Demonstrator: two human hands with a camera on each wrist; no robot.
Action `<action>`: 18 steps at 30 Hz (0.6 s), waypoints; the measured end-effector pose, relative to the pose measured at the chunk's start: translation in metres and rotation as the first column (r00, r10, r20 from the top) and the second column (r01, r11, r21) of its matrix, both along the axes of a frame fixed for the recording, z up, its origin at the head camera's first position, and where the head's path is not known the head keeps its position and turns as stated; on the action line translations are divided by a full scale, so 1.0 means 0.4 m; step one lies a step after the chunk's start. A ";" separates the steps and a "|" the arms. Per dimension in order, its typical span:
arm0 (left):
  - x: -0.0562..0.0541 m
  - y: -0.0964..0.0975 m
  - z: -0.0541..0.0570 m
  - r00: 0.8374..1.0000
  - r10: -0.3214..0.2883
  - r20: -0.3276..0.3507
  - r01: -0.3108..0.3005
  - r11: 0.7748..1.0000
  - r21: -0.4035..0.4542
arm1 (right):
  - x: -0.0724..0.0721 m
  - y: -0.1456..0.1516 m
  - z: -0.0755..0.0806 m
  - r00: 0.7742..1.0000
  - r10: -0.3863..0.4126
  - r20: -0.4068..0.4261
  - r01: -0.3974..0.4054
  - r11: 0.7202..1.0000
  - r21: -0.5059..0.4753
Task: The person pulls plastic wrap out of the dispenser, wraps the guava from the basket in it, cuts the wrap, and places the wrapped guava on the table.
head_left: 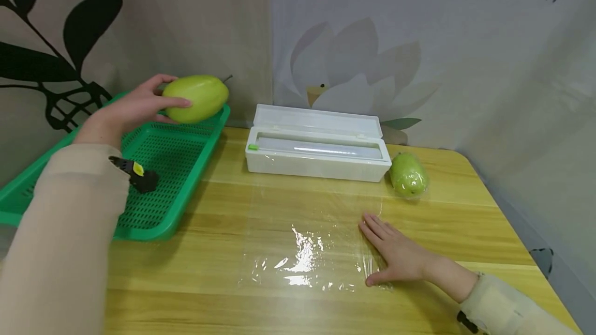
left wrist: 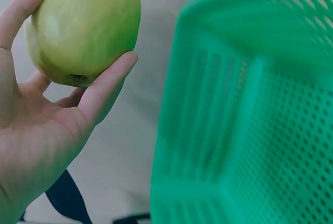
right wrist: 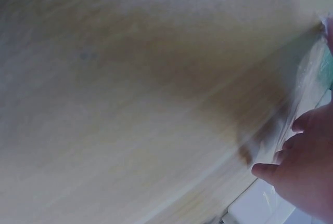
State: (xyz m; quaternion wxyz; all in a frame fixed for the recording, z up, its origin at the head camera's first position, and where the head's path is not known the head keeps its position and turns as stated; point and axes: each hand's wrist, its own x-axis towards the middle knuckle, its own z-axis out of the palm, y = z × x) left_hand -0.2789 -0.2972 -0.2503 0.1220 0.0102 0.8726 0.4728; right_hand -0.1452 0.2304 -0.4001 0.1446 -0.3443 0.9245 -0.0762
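Note:
Above the green basket, my left hand point(head_left: 151, 98) grips a yellow-green pear point(head_left: 197, 98), its stem pointing right. The left wrist view shows the pear's point(left wrist: 86, 24) dark base end between thumb and fingers. On the table, a sheet of clear cling film point(head_left: 302, 257) lies spread out and shiny, with some wrinkles. My right hand point(head_left: 396, 252) rests on its right edge with fingers spread and extended. In the right wrist view the right hand point(right wrist: 307, 156) is at the film's edge.
A green perforated basket point(head_left: 163, 226) stands at the left. At the back is a white cling film box point(head_left: 318, 167), lid up, with a roll inside. Beside it lies a film-wrapped pear point(head_left: 408, 176). A patterned curtain point(head_left: 354, 56) hangs behind the wooden table point(head_left: 209, 304).

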 end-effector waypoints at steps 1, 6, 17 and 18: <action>-0.001 0.011 0.006 1.000 -0.006 -0.008 0.006 1.000 -0.003 | 0.000 0.000 0.000 1.000 -0.002 0.002 0.002 1.000 -0.002; 0.002 0.065 0.037 0.999 -0.035 -0.039 0.035 0.999 -0.013 | -0.001 -0.003 0.002 1.000 -0.003 0.007 0.003 1.000 -0.003; 0.072 0.265 0.122 0.991 -0.108 -0.083 0.113 0.992 0.062 | 0.002 -0.001 0.003 1.000 -0.008 0.008 0.008 1.000 -0.002; 0.082 0.286 0.127 0.990 -0.110 -0.086 0.118 0.990 0.082 | 0.002 0.000 0.003 1.000 -0.009 0.007 0.009 1.000 -0.001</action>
